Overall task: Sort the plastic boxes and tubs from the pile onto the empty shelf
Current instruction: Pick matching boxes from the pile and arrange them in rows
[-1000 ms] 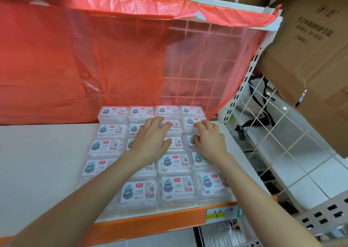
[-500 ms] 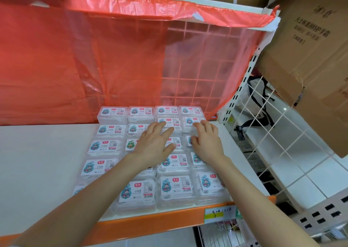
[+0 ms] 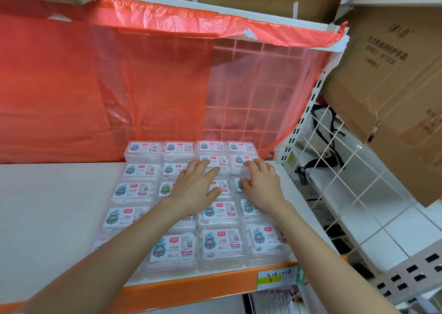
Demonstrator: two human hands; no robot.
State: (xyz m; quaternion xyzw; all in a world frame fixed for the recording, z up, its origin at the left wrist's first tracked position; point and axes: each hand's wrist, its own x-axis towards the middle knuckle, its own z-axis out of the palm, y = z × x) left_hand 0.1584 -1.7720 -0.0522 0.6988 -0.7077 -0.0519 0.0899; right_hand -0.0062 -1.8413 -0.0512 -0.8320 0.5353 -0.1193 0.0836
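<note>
We have both hands flat on the clear boxes [image 3: 221, 242], which sit in 4 columns at the right end of the white shelf [image 3: 47, 218], running from the red plastic sheet [image 3: 119, 86] at the far side to the orange front lip [image 3: 191, 289]. Our left hand [image 3: 195, 189] lies palm down, fingers spread and straight, over the 2 middle columns. Our right hand [image 3: 262, 187] rests the same way on the rightmost column, fingertips reaching row 2 from the far end. Neither hand grips anything. We judge this a squaring-up step: press lightly and evenly, nudge the rows toward the far right corner, and keep the lids level so none rides up on its neighbour (the near-right box looks a little askew). The pile is out of view.
</note>
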